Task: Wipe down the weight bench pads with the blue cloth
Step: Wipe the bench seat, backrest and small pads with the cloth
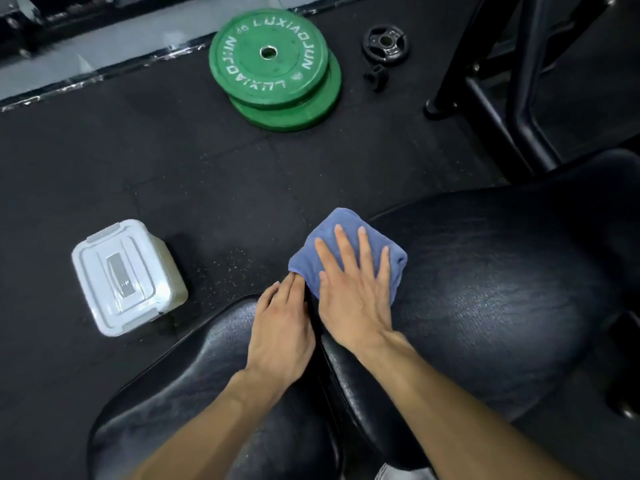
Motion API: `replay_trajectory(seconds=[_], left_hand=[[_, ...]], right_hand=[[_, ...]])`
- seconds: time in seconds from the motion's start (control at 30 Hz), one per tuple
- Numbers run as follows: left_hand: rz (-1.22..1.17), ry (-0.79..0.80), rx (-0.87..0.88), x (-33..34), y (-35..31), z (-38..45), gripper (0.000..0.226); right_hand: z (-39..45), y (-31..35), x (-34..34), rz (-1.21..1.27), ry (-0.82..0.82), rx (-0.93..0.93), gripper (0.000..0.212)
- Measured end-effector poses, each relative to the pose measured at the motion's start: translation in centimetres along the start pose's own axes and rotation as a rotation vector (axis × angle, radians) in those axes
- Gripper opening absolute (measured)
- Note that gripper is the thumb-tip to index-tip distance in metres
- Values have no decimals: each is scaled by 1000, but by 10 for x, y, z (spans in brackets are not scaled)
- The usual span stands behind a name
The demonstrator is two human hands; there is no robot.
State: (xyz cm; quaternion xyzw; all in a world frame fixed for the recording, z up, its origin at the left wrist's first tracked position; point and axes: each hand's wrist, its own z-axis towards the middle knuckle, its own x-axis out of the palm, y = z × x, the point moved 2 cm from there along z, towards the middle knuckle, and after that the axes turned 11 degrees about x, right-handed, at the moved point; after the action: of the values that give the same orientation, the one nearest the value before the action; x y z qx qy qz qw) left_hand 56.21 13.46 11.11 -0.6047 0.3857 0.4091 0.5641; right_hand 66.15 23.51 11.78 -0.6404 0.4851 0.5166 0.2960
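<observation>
A folded blue cloth (332, 233) lies on the near-left corner of the large black bench pad (485, 282). My right hand (353, 292) presses flat on the cloth, fingers spread. My left hand (280, 330) rests on the smaller black pad (194, 393) beside the gap between the two pads, its fingertips touching the cloth's lower left edge. Whether those fingers pinch the cloth is hidden.
On the black rubber floor, a white lidded plastic box (124, 275) stands to the left. Two stacked green weight plates (273, 64) lie farther away, with a small black plate (386, 45) and a collar clip (375, 77) beside them. A black steel frame (512, 84) rises at the right.
</observation>
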Motion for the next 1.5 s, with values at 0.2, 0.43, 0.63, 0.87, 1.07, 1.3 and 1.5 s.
replay_trajectory(seconds=[0.2, 0.43, 0.63, 0.87, 1.07, 1.3, 1.5], left_hand=[[-390, -92, -189, -4, 5, 1, 60], [-204, -102, -193, 0, -6, 5, 48], [-147, -109, -185, 7, -5, 3, 51], [-54, -81, -140, 7, -5, 1, 53], [-24, -91, -170, 8, -8, 2, 53], [-17, -88, -187, 9, -10, 2, 55], [-36, -111, -185, 10, -12, 2, 59]], right_hand=[[-41, -16, 15, -50, -20, -115, 84], [-126, -39, 32, -69, -16, -121, 65], [-86, -39, 26, -28, -52, -51, 53], [5, -79, 4, -39, -130, 42, 55], [2, -63, 11, -9, -155, 208, 57], [-80, -51, 30, 11, -98, 111, 59], [-142, -63, 44, 24, -89, 8, 60]])
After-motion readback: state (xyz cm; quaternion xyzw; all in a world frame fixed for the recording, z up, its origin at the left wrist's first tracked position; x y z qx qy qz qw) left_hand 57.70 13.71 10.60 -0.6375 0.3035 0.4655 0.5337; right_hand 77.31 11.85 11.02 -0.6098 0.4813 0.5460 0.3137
